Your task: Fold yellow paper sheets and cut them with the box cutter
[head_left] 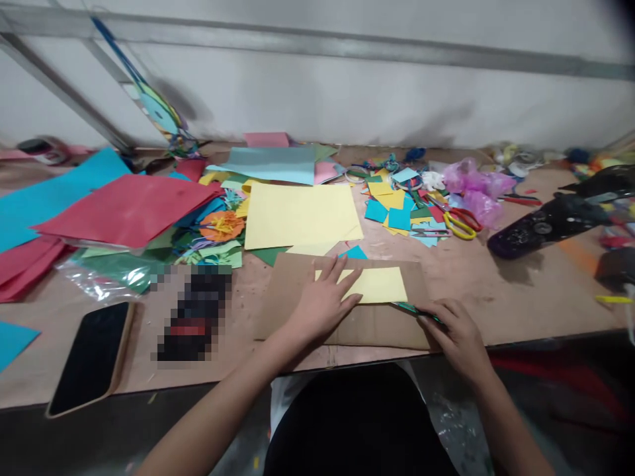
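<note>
A small yellow paper strip (381,285) lies on a brown cardboard sheet (284,297) at the table's front edge. My left hand (327,297) is open, its fingers spread and pressing down on the left part of the strip. In my right hand (456,337) is a slim green craft knife (409,308), its tip touching or very near the strip's lower right corner. My right fingers hide much of its handle. Just behind the cardboard lies a larger yellow paper sheet (302,215), with a blue paper scrap (354,252) by its front edge.
Red paper sheets (133,206) and blue sheets (59,188) are stacked on the left. A phone (92,357) lies at the front left. Scissors (461,223), paper squares (399,219) and a pink plastic bag (479,192) are at the back right, beside a dark bottle-like object (540,228).
</note>
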Tool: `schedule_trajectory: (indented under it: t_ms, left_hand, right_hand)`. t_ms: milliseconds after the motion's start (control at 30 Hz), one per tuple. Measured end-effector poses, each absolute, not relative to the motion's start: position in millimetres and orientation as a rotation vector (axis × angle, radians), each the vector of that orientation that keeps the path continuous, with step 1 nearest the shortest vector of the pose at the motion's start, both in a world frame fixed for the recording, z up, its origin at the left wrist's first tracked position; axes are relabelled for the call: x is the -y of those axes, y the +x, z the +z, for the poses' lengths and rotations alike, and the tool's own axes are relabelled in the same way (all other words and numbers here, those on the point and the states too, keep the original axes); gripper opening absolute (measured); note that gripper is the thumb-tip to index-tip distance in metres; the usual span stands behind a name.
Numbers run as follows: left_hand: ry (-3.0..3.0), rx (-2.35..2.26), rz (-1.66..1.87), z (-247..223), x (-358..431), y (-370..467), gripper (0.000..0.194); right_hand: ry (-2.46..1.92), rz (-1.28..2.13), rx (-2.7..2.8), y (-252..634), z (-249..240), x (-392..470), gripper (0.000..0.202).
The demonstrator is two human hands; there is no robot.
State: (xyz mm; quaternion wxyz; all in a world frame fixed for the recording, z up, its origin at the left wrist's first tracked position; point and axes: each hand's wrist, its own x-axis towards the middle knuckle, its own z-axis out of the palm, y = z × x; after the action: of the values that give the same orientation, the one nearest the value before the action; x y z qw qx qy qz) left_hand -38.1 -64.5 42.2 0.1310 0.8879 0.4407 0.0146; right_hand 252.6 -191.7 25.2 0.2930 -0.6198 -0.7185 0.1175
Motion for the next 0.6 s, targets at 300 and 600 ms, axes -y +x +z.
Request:
schedule_trajectory:
  t_ms: [300,600]
  left_hand:
    - [2.587,-1.300,0.061,33,69,-33,0.055]
    - [2.559,-1.330,-0.003,34,68,-31,0.057]
  right_hand:
    - [-1.657,0.331,1.916,247,31,189,0.021]
    - [-1.744,0.242,1.816,273,40,202,0.020]
